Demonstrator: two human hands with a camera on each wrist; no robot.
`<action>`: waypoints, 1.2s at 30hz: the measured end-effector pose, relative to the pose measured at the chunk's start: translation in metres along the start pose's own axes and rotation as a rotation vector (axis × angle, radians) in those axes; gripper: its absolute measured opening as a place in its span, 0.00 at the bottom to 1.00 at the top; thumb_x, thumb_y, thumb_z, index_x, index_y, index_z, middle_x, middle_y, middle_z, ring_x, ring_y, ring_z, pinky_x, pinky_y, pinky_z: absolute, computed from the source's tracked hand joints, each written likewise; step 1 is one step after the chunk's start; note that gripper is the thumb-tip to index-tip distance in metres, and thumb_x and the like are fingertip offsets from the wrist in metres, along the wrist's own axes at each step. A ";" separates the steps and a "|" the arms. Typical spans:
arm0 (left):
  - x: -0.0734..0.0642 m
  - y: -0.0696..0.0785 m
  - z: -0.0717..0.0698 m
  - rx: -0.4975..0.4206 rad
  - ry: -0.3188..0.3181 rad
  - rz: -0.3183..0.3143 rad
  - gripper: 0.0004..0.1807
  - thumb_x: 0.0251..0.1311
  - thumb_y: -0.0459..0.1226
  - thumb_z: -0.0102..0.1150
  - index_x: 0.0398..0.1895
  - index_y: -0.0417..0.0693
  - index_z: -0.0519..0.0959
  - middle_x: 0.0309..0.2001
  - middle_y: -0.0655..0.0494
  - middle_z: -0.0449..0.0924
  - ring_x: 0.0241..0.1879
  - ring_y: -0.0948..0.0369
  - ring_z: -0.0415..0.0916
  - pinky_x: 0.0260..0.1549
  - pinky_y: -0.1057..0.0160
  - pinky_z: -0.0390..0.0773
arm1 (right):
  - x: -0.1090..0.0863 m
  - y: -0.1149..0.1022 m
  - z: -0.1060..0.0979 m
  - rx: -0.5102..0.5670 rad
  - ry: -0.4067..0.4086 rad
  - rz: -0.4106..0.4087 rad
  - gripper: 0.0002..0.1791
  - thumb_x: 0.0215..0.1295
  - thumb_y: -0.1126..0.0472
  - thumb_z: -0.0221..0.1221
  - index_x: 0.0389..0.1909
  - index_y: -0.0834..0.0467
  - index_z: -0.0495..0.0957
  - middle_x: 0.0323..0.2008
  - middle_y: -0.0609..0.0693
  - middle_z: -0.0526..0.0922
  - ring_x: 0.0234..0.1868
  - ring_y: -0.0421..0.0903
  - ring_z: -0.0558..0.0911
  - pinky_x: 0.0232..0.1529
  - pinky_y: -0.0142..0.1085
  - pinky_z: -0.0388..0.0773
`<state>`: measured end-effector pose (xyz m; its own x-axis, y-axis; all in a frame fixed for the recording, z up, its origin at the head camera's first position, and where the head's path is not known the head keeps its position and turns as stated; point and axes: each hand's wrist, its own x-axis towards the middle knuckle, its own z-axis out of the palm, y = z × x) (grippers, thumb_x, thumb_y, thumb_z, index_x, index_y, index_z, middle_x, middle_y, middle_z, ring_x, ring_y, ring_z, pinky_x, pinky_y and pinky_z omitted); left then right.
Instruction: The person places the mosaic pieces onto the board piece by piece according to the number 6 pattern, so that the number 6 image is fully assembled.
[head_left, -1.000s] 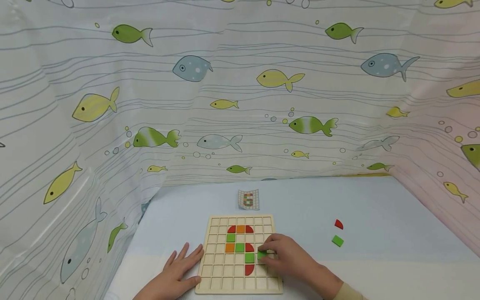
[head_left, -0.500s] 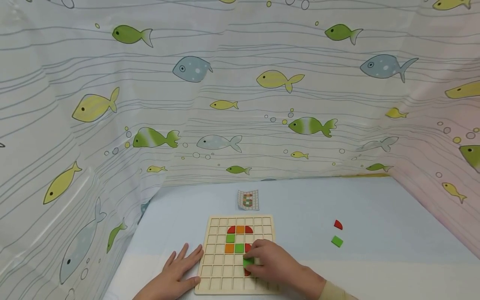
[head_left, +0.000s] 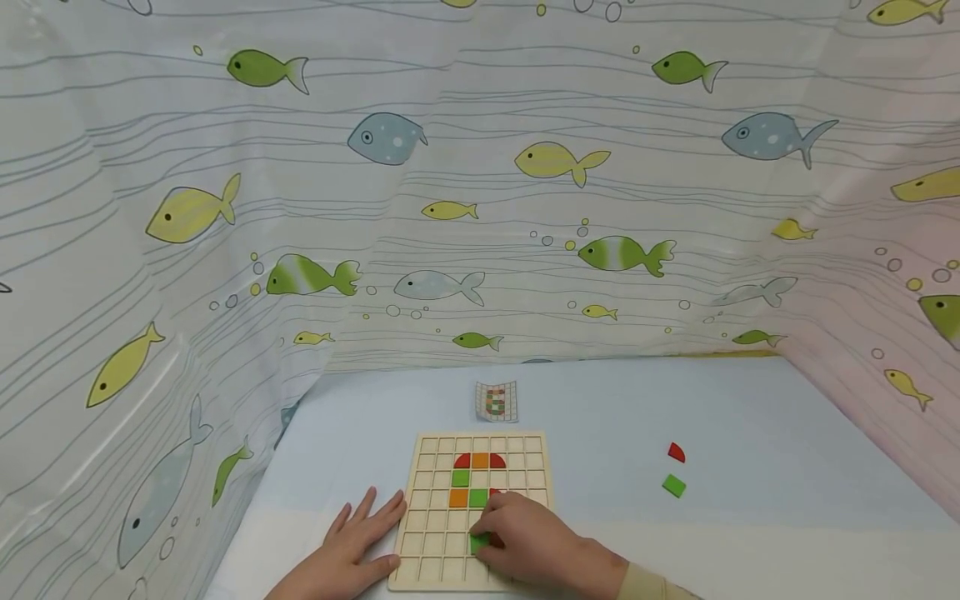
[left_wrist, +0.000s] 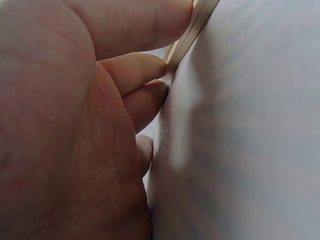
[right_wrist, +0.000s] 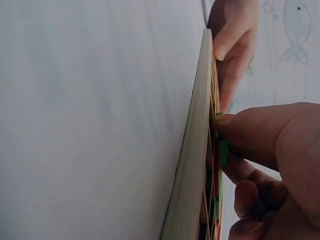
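Note:
A wooden grid board (head_left: 429,546) lies on the table, bearing red quarter-round, orange square and green square tiles. My right hand (head_left: 532,537) pinches a green square tile (head_left: 478,544) between thumb and fingers, low over the grid's lower middle. In the right wrist view this green tile (right_wrist: 223,152) is edge-on, close against the board's face. The hand covers the tiles at the lower right of the pattern. My left hand (head_left: 352,542) rests on the table with fingers spread, index fingertip and thumb tip at the board's left edge. In the left wrist view, fingertips (left_wrist: 160,65) meet that edge.
Behind the board lies a small card (head_left: 496,402) printed with a coloured grid pattern. Off to the right are a loose red quarter-round tile (head_left: 677,452) and a loose green square tile (head_left: 674,486). A fish-print curtain (head_left: 480,250) encloses the table's back and sides.
My right hand has moved left across the board with the green tile, from the right-hand columns to the lower middle. The left hand has stayed at the board's edge.

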<state>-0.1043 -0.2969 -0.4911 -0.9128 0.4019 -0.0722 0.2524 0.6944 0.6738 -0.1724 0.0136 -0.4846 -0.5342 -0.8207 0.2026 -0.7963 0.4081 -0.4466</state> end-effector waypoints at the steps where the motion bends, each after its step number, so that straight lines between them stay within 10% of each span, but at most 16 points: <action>1: 0.000 0.000 0.000 -0.004 0.002 0.001 0.36 0.70 0.48 0.55 0.75 0.40 0.60 0.74 0.40 0.54 0.73 0.32 0.32 0.59 0.29 0.27 | 0.000 0.000 0.001 -0.002 -0.006 0.007 0.10 0.64 0.55 0.67 0.45 0.50 0.88 0.35 0.33 0.77 0.34 0.30 0.71 0.37 0.22 0.69; 24: 0.001 -0.003 -0.001 -0.018 -0.020 -0.021 0.36 0.71 0.48 0.53 0.76 0.41 0.59 0.75 0.39 0.52 0.72 0.32 0.31 0.59 0.29 0.26 | 0.006 -0.008 0.000 0.047 -0.119 0.128 0.17 0.64 0.50 0.66 0.52 0.48 0.86 0.33 0.31 0.73 0.31 0.29 0.68 0.30 0.24 0.67; 36: 0.001 -0.002 -0.001 -0.037 -0.028 -0.009 0.36 0.72 0.48 0.53 0.76 0.41 0.58 0.75 0.38 0.52 0.72 0.31 0.30 0.58 0.29 0.26 | -0.004 0.000 -0.008 0.033 -0.033 0.070 0.15 0.66 0.54 0.64 0.52 0.49 0.85 0.44 0.34 0.79 0.44 0.32 0.74 0.46 0.28 0.73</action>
<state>-0.1062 -0.2977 -0.4918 -0.9054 0.4128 -0.0991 0.2314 0.6756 0.7001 -0.1724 0.0199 -0.4780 -0.5778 -0.8038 0.1414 -0.7476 0.4518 -0.4868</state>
